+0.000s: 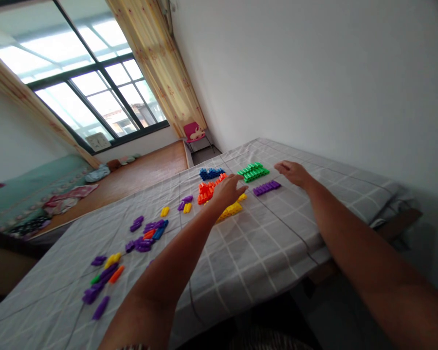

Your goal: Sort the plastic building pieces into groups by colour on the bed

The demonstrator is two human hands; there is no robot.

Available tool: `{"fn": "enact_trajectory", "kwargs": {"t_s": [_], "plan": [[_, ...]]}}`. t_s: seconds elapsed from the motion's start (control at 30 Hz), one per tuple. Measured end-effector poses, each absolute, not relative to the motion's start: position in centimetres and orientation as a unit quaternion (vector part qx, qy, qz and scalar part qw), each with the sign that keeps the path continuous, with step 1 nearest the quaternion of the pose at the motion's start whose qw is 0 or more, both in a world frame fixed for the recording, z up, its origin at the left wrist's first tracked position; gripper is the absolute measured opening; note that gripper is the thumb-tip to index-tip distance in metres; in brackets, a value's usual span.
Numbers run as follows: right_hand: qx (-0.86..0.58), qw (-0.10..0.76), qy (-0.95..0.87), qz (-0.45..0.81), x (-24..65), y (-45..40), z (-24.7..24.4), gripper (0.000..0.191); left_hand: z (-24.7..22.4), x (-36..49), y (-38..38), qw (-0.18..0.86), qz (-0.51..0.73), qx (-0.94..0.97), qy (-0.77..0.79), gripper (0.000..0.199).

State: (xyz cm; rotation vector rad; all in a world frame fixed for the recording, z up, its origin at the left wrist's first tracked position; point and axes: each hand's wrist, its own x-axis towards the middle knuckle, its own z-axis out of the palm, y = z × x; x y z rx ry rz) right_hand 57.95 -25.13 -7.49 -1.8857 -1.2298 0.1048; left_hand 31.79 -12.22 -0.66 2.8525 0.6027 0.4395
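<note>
My left hand (229, 189) hovers over the orange plastic pieces (205, 191) and yellow pieces (231, 210), thumb apart from its fingers, and hides part of both groups. My right hand (291, 172) is to the right of the green pieces (253, 171), with fingers stretched leftward and nothing seen in them. Between the hands, a row of purple pieces (266, 188) lies side by side below the green group. Farther back, blue pieces (211, 173) sit piled together. The small pieces look like ribbed plastic tubes or clips; their exact kind is unclear.
A checked grey cloth (263, 243) covers the bed-like surface. Loose mixed pieces (144, 243) are scattered on the left, with more nearer me (101, 282). A white wall (314, 87) borders the right side. A pink chair (194, 131) stands beyond the far edge.
</note>
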Motion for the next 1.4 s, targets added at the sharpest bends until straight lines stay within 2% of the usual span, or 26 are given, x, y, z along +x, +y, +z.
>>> {"fn": "enact_trajectory", "kwargs": {"t_s": [0.23,0.37,0.5,0.67,0.83,0.97,1.1,1.2,1.4], "plan": [[-0.765,0.435,-0.470,-0.064,56.6,-25.6,-7.9,0.039,1.3,14.0,-6.2,0.081,0.145,0.918,0.360,0.033],[-0.743,0.428,-0.505,-0.096,54.0,-25.3,-7.3,0.035,0.2,2.8,-3.3,0.099,0.142,0.868,0.466,0.034],[-0.714,0.389,-0.574,-0.096,48.3,-23.0,-4.6,0.036,-1.6,-4.3,-1.3,0.135,0.150,0.848,0.490,0.030],[-0.612,0.305,-0.730,0.005,36.5,-16.9,-2.1,0.034,-3.6,-5.3,0.1,0.184,0.139,0.858,0.459,0.032],[-0.477,0.229,-0.848,0.038,25.1,-9.9,-3.4,0.036,-5.1,-3.3,0.8,0.180,0.182,0.860,0.441,0.037],[-0.533,0.175,-0.827,0.021,20.0,-5.1,-5.5,0.035,-6.6,-3.1,0.4,0.119,0.223,0.852,0.458,0.037],[-0.591,0.121,-0.797,0.023,18.0,-2.0,-6.2,0.030,-6.6,-3.5,-0.5,0.088,0.188,0.866,0.455,0.029],[-0.624,0.126,-0.771,0.013,17.1,-0.3,-6.1,0.032,-6.0,-3.8,-0.7,0.096,0.197,0.852,0.476,0.028],[-0.588,0.127,-0.796,0.074,14.8,1.3,-6.2,0.039,-4.3,-6.9,1.0,0.084,0.327,0.780,0.527,0.033]]}}
